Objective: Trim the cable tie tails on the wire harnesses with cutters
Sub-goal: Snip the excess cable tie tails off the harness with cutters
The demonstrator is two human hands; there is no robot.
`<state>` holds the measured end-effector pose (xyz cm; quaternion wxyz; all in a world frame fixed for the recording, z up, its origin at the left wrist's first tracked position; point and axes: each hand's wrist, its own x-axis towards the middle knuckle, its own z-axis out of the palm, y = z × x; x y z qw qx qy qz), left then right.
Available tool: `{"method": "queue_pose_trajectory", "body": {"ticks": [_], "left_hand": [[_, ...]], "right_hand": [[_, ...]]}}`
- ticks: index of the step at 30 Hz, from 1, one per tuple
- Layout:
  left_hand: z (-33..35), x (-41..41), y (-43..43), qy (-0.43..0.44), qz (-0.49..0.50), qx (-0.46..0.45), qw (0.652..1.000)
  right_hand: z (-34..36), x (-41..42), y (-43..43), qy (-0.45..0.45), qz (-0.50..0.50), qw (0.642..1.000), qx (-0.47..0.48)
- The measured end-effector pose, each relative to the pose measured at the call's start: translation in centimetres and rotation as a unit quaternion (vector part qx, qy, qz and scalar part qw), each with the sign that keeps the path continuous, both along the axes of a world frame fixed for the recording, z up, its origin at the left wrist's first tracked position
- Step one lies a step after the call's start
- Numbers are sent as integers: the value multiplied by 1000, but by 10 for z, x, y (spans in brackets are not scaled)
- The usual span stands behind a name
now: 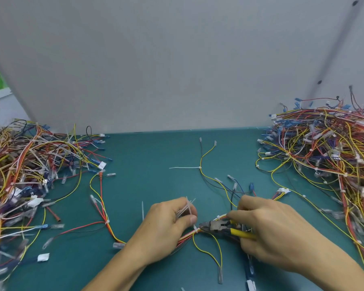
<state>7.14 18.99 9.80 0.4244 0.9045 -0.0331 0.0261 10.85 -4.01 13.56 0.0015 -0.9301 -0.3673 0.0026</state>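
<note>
A wire harness [208,244] of red, yellow and black wires lies across the green mat in front of me. My left hand [166,227] pinches a small bunch of cut white tie tails [185,207] and rests on the harness. My right hand [269,229] grips yellow-handled cutters [221,225], whose dark jaws sit at a white cable tie [195,227] on the bundle. Farther back a long untrimmed tie tail [183,168] sticks out to the left from the thin yellow and black wires.
A big heap of harnesses [25,175] covers the left side of the mat, another heap [328,156] the right. A loose tie tail [143,211] lies left of my left hand. A grey wall [177,70] stands behind the mat's back edge.
</note>
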Motion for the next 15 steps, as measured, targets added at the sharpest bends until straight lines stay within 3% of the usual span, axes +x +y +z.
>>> {"method": "queue_pose_trajectory", "body": {"ticks": [15], "left_hand": [[1,-1,-1,12,-16,-87,996]], "right_hand": [[-12,1,8,-12,8,1000,2]]}}
